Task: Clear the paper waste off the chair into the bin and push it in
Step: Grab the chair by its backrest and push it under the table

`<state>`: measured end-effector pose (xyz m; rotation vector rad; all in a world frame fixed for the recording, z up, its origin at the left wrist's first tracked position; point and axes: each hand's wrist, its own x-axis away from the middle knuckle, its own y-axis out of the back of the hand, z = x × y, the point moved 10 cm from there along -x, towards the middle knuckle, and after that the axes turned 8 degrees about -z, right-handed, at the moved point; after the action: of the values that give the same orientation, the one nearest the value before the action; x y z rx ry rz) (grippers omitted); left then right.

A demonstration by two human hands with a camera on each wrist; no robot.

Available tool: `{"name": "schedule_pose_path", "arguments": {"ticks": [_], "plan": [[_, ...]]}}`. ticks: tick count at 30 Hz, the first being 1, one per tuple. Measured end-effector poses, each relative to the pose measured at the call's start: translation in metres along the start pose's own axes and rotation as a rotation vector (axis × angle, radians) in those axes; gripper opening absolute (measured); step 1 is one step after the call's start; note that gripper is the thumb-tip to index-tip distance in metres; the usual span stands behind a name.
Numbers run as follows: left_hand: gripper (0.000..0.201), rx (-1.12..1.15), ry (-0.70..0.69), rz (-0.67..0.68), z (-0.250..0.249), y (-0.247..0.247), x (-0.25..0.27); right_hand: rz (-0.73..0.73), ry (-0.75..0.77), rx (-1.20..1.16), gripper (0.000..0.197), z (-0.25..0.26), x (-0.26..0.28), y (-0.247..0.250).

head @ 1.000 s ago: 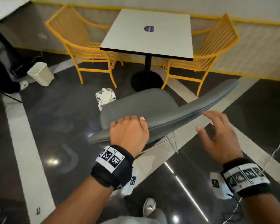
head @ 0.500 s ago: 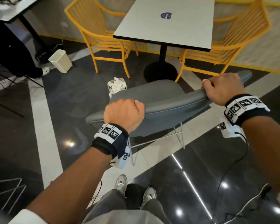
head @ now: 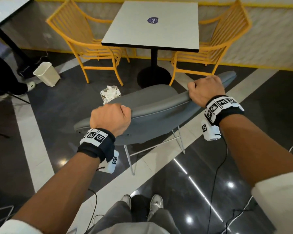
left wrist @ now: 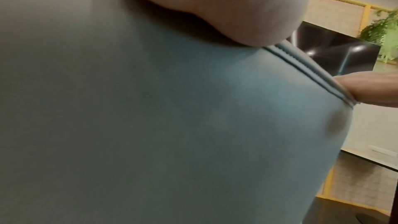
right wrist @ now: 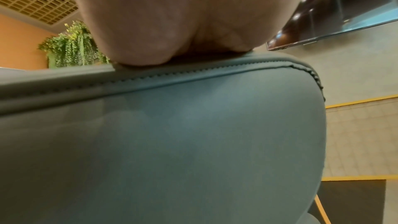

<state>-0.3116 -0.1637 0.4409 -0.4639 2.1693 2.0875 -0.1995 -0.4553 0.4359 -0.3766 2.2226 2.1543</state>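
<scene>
Grey upholstered chair on thin white wire legs, frame centre. Left hand and right hand both wrap its padded top edge. Judged light, firm-edged, likely to slide readily. Small paper-filled bin stands beyond.

Yellow chairs flank a white table.
</scene>
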Motion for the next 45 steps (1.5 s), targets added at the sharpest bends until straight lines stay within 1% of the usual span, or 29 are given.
{"name": "schedule_pose_path", "arguments": {"ticks": [4, 10, 13, 16, 19, 21, 24, 28, 35, 39, 42, 45], "plan": [[0.043, 0.040, -0.003, -0.012, 0.040, 0.001, -0.002, -0.036, -0.053, -0.036, 0.050, 0.026, 0.032, 0.008], [0.036, 0.078, -0.008, -0.071, 0.118, 0.010, -0.006, -0.051, -0.117, -0.042, 0.049, 0.093, 0.086, 0.022], [0.034, 0.126, -0.023, -0.103, 0.158, 0.015, -0.005, -0.031, -0.108, -0.028, 0.052, 0.133, 0.108, 0.026], [0.035, 0.106, -0.070, -0.100, 0.183, 0.018, -0.002, -0.019, -0.064, -0.059, 0.058, 0.160, 0.120, 0.028], [0.040, 0.048, -0.109, -0.060, 0.187, 0.012, 0.002, -0.021, -0.092, -0.114, 0.063, 0.153, 0.125, 0.032], [0.042, 0.033, -0.137, -0.013, 0.183, 0.011, 0.004, -0.046, -0.114, -0.077, 0.063, 0.147, 0.132, 0.035], [0.042, 0.041, -0.201, -0.003, 0.181, 0.013, 0.006, -0.097, -0.149, -0.020, 0.058, 0.151, 0.139, 0.041], [0.040, 0.042, -0.260, 0.004, 0.181, 0.011, 0.010, -0.075, -0.220, -0.003, 0.053, 0.153, 0.143, 0.040], [0.039, 0.059, -0.243, 0.003, 0.181, -0.001, -0.004, -0.089, -0.251, 0.062, 0.044, 0.150, 0.134, 0.035], [0.039, 0.073, -0.260, -0.055, 0.180, 0.000, -0.016, -0.102, -0.274, 0.066, 0.039, 0.144, 0.124, 0.033], [0.040, 0.096, -0.255, -0.073, 0.177, -0.004, -0.029, -0.134, -0.310, 0.045, 0.035, 0.137, 0.113, 0.033], [0.043, 0.107, -0.229, -0.045, 0.179, -0.013, -0.044, -0.159, -0.315, 0.035, 0.037, 0.137, 0.101, 0.031]]}}
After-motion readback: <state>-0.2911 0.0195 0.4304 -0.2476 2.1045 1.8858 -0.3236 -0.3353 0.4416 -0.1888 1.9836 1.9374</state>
